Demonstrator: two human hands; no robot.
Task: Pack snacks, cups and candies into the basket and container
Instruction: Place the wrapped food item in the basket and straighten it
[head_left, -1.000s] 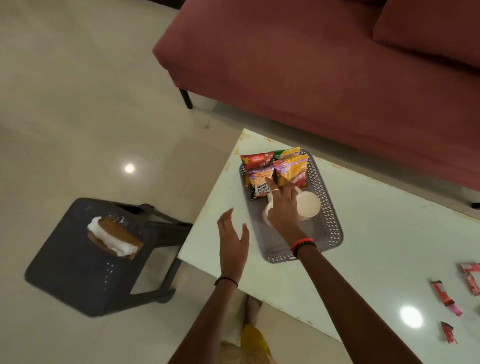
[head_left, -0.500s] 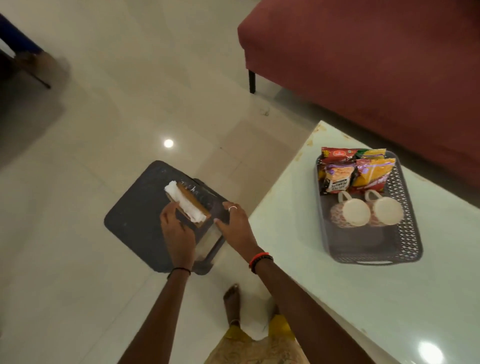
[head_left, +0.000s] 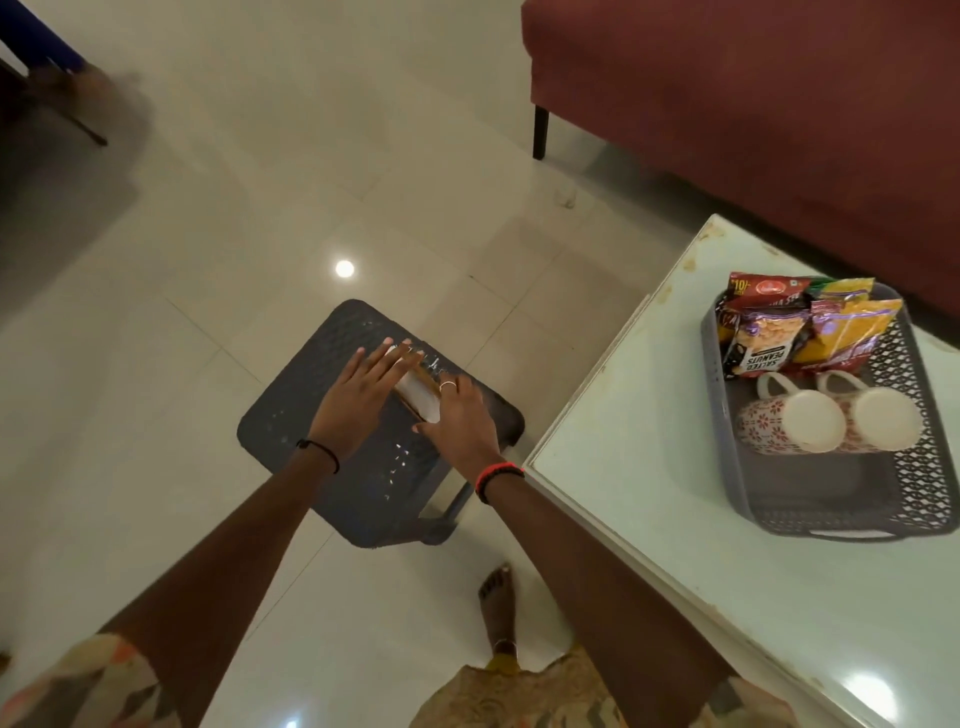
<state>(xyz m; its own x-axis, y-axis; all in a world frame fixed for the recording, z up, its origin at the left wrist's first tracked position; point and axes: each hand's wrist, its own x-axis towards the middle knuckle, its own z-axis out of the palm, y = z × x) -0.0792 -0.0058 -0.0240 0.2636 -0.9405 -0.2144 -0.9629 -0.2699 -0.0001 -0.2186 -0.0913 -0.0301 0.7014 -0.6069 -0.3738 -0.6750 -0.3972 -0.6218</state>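
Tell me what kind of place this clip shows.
Most likely a home living room: a dark red upholstered sofa, a pale low table and a glossy cream tiled floor.

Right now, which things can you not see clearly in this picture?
- Container on the stool, head view: mostly covered by left hand and right hand; contents unknown.
- Basket: right side cut by frame edge.
- Rear snack packets: overlapped, print unreadable.
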